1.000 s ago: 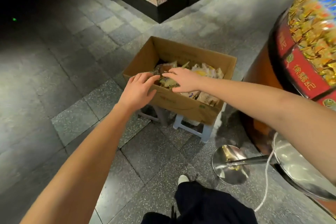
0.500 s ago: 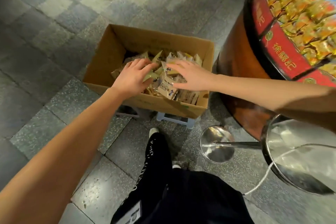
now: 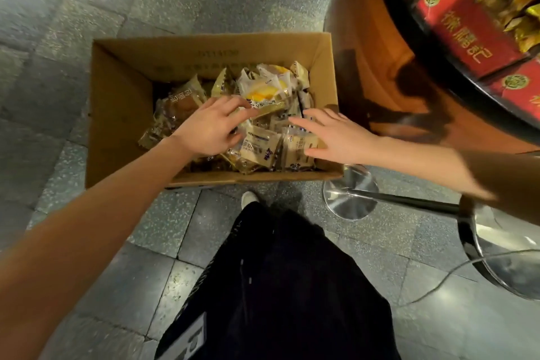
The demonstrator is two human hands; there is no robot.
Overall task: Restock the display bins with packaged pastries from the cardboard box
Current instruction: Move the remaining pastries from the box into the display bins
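An open cardboard box (image 3: 122,90) stands on the floor below me, holding several packaged pastries (image 3: 266,88) in clear and cream wrappers. My left hand (image 3: 209,126) is inside the box on top of the pile, its fingertips touching a yellow-filled packet. My right hand (image 3: 333,134) reaches in from the right with fingers spread flat over the cream packets (image 3: 295,149) near the box's right wall. Neither hand plainly grips a packet. The round display bin (image 3: 467,23) with red label panels and gold-wrapped sweets rises at the upper right.
The bin's orange-brown drum (image 3: 374,38) stands right beside the box. A chrome post base (image 3: 350,196) and a larger chrome disc (image 3: 502,254) with a thin cord lie on the tiled floor at the right. My dark trouser leg (image 3: 277,286) and white shoe tip (image 3: 249,199) are just before the box.
My view has swung down and closer over the box. Both hands have gone deeper into the pile, the left onto the yellow packet, the right flattening over the cream packets.
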